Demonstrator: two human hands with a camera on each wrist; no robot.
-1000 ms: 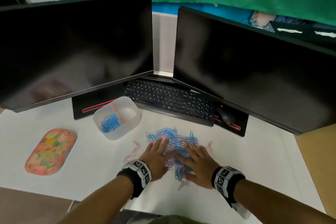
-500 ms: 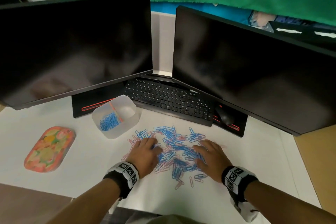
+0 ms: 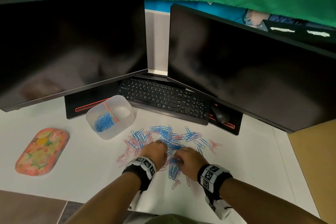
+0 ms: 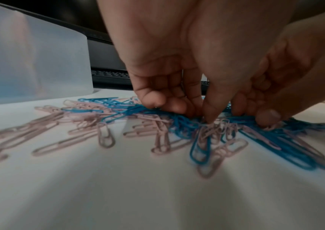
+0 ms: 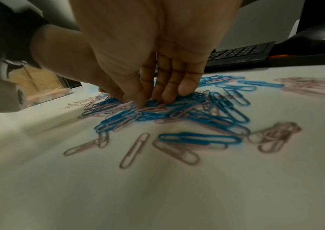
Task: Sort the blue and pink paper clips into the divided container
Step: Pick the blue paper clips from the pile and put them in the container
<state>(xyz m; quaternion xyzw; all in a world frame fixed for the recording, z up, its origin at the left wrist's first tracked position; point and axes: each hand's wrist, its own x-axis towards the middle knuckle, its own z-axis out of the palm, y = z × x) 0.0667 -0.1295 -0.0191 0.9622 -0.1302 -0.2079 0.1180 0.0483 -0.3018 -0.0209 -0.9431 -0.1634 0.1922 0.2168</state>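
head view: l hand (image 3: 156, 152) & r hand (image 3: 189, 160) fingers curled, both pinching blue clips (image 3: 174, 146) in pile.

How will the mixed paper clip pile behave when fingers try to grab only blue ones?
Probably tangles: the mixed paper clip pile lies crisscrossed, with pink clips overlapping blue ones, so strays likely come along. Clips look thin and flat on the white desk, so likely to slide, not lift. The right hand pinches blue clips.
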